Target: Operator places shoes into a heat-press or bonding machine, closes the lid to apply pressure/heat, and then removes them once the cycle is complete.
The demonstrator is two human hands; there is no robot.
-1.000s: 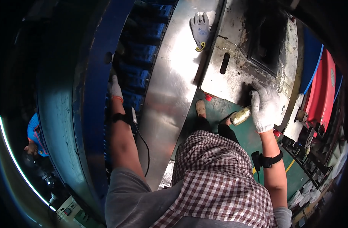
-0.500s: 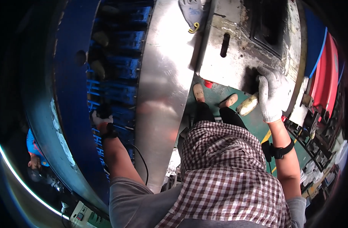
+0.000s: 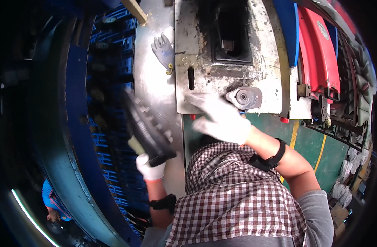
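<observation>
My left hand (image 3: 150,166), in a white knit glove, is closed on the lower end of a black shoe (image 3: 145,127). The shoe is tilted and smeared by motion, held over the edge of the metal ledge. A pale yellowish piece (image 3: 135,145) shows beside it, just above my fingers. My right hand (image 3: 221,119), gloved too, is empty, blurred, with its fingers apart. It hovers at the near edge of the worn metal machine top (image 3: 205,96), close to a grey metal fitting with a round centre (image 3: 244,98).
A loose grey glove (image 3: 163,52) lies on the shiny metal ledge (image 3: 145,64). Left of it runs a dark rack with blue bars (image 3: 98,138). The machine top has a black-framed opening (image 3: 231,45). Red machine covers (image 3: 318,49) stand right. Another person (image 3: 52,201) is at far left.
My left hand has come out of the blue rack with the black shoe. My right hand has left the machine's corner and moved inward. The view has shifted right.
</observation>
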